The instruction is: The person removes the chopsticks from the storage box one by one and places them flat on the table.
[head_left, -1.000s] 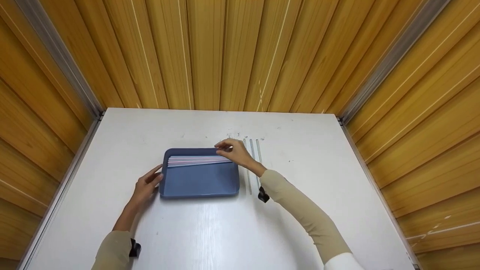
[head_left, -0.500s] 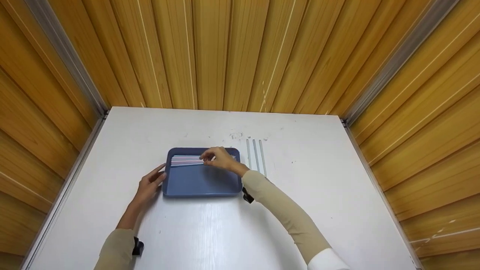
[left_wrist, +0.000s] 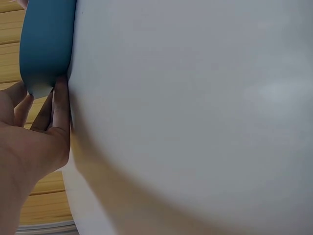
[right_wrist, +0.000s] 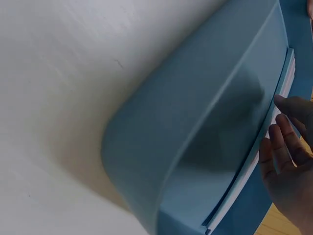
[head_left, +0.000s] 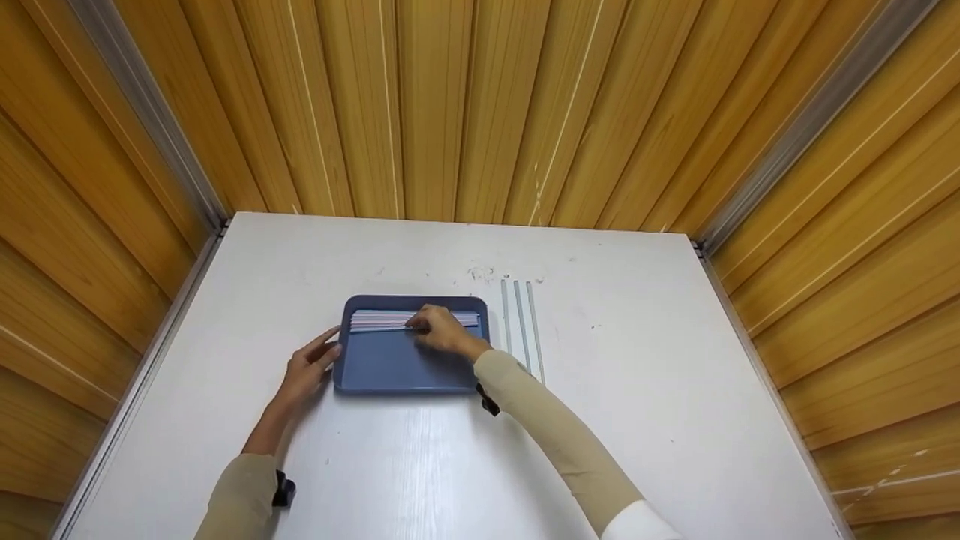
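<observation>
A left hand (head_left: 304,375) touches the left end of a blue tray (head_left: 390,367). The right hand (head_left: 442,330) has dropped to pale straws (head_left: 375,322) along its far side; narrow grip, pinching unclear; work seems centred there. Three more straws (head_left: 522,322) lie right.

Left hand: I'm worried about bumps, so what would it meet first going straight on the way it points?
The tray: the left hand points at its end wall, and the fingers seem to touch it.
</observation>
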`<action>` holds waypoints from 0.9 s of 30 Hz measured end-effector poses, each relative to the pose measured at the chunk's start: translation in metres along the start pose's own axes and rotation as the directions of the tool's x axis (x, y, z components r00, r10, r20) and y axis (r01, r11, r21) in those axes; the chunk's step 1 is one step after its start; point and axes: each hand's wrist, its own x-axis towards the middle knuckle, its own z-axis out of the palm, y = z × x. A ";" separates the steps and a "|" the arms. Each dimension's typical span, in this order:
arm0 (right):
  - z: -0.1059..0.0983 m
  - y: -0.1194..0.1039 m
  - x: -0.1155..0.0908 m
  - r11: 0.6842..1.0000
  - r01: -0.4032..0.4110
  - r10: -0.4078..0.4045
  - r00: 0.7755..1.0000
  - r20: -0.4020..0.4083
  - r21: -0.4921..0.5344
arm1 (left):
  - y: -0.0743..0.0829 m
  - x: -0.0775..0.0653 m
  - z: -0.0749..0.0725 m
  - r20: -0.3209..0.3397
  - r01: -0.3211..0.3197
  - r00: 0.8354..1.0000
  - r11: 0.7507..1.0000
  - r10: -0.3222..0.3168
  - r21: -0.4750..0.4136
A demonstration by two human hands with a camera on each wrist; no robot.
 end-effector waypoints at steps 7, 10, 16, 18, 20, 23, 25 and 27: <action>0.005 0.000 0.001 0.994 -0.016 0.016 1.000 0.000 -0.109 | 0.001 0.000 0.001 -0.011 0.016 1.000 1.000 -0.016 -0.001; 0.006 -0.001 0.001 0.987 -0.031 0.030 1.000 -0.010 -0.161 | 0.001 0.000 0.001 -0.013 0.013 1.000 1.000 -0.013 0.009; 0.009 -0.001 0.002 0.983 -0.040 0.036 0.999 -0.029 -0.177 | -0.002 0.001 0.002 -0.017 0.008 1.000 1.000 -0.008 0.005; 0.011 0.000 0.003 0.985 -0.032 0.028 0.999 -0.028 -0.172 | -0.003 0.002 0.002 -0.025 0.008 1.000 1.000 -0.008 -0.005; 0.013 0.000 0.004 0.986 -0.021 0.018 1.000 -0.020 -0.168 | -0.003 0.002 0.003 -0.030 0.002 1.000 1.000 -0.002 0.002; 0.016 0.001 0.006 0.986 -0.011 0.010 1.000 -0.009 -0.164 | -0.003 0.003 0.002 -0.042 0.003 0.999 1.000 -0.003 0.004; 0.018 0.000 0.007 0.988 -0.004 0.004 1.000 0.001 -0.155 | -0.003 0.003 0.002 -0.045 -0.002 0.999 1.000 0.002 0.000; 0.020 0.000 0.009 0.989 0.012 -0.012 1.000 0.006 -0.145 | -0.002 0.003 0.002 -0.050 0.001 0.999 1.000 -0.001 -0.004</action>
